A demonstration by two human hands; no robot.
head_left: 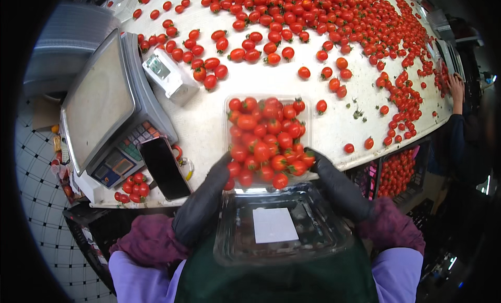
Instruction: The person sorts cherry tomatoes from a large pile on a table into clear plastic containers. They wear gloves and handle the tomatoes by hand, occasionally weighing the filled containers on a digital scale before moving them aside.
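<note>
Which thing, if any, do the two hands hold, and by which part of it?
The left hand and right hand hold the clear container of tomatoes by its near corners.

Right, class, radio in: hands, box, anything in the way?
Left hand, right hand at near corners of clear box; grip unclear. Tomatoes heaped inside; lid open toward wearer. Phone, scale left; loose tomatoes beyond.

You wear this camera on your head, the left of a side-by-side pair, and it faces down in front of your chest. Your left hand point(215, 180) and right hand point(329, 178) sit close, just below the middle, with your apron point(276, 282) nearest at the lower edge. The desk point(209, 115) stretches away toward the top. The wide fisheye bows its near edge and takes in tiled floor point(49, 219) at lower left.
</note>
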